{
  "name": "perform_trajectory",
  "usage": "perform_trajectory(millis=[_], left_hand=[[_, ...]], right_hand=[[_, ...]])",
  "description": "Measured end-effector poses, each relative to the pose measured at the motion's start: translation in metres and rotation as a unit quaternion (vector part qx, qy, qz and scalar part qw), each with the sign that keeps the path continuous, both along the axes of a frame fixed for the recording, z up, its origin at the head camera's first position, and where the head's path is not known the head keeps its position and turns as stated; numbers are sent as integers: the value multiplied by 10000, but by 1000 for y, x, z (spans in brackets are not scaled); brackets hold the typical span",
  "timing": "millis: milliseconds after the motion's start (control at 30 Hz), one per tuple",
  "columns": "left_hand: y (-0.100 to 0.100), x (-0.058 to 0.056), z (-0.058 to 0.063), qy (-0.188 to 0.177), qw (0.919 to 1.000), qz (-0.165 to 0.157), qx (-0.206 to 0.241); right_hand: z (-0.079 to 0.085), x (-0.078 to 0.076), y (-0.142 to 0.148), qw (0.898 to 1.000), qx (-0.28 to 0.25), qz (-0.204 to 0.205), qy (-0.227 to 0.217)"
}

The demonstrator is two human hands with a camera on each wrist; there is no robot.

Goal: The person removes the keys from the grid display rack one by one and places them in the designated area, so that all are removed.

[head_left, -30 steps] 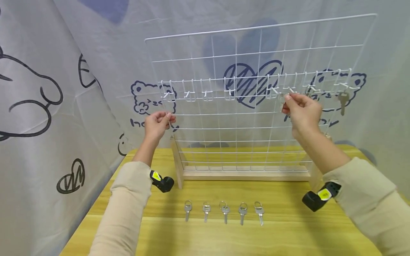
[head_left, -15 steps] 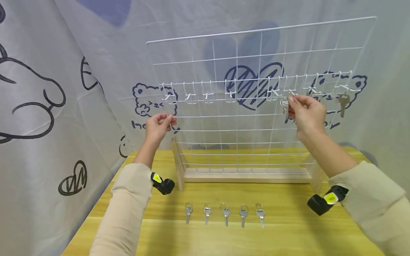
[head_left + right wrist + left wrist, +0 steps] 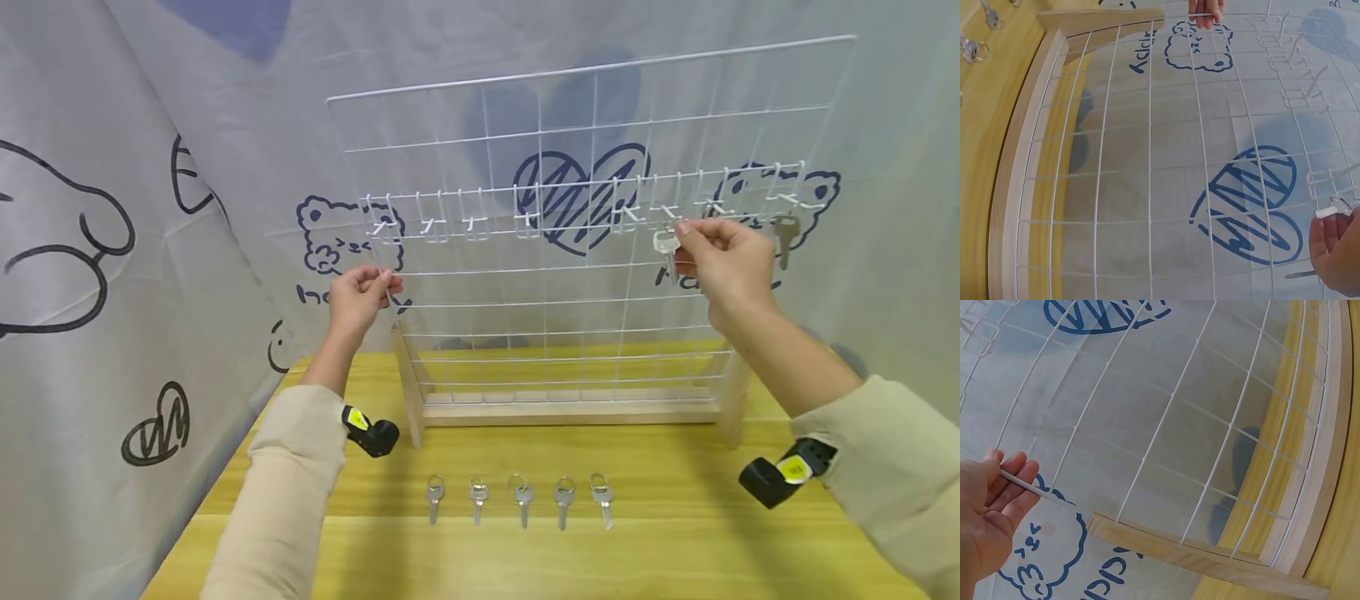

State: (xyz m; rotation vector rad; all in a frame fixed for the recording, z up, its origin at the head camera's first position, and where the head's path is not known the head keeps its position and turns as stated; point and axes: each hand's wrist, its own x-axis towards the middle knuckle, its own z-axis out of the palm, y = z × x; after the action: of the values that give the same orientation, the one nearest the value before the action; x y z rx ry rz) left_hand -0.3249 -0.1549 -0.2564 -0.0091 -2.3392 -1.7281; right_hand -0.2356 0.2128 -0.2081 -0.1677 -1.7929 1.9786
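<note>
A white wire grid rack (image 3: 570, 267) stands upright in a wooden base (image 3: 570, 414), with a row of white hooks (image 3: 471, 227) across it. My left hand (image 3: 358, 293) grips the grid's left side wire between thumb and fingers, as the left wrist view (image 3: 1019, 481) also shows. At a hook right of centre, my right hand (image 3: 731, 262) pinches a silver key (image 3: 665, 243) near its head. The key's blade points down just under the hook, and its ring (image 3: 1340, 204) shows in the right wrist view. Another key (image 3: 786, 237) hangs from the rightmost hook.
Several silver keys with rings (image 3: 523, 493) lie in a row on the yellow wood-grain table (image 3: 517, 567) before the base. A pale curtain with dark drawings (image 3: 187, 208) hangs behind and at the left. Several hooks at the left carry nothing.
My right hand has shifted slightly to the right and the key has come into fuller view beside the thumb, below the hook. My left hand keeps its grip on the side wire.
</note>
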Motion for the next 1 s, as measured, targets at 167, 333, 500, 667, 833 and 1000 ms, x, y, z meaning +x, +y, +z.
perform_trajectory(millis=[167, 333, 500, 667, 833, 1000], left_hand=[[-3, 1, 1, 13, 10000, 18, -44], [-4, 2, 0, -20, 10000, -14, -52], [-4, 1, -2, -73, 10000, -43, -51], [-3, 0, -3, -30, 10000, -46, -60], [-2, 1, -2, -45, 10000, -12, -29], [-2, 2, -2, -19, 10000, -48, -19]], right_hand=[[-1, 1, 0, 9992, 389, 46, 122], [0, 3, 1, 9978, 644, -105, 87], [3, 5, 5, 9975, 693, -165, 23], [6, 8, 7, 9987, 478, 45, 170], [5, 13, 6, 9981, 577, 42, 201], [0, 16, 2, 9969, 712, -121, 303]])
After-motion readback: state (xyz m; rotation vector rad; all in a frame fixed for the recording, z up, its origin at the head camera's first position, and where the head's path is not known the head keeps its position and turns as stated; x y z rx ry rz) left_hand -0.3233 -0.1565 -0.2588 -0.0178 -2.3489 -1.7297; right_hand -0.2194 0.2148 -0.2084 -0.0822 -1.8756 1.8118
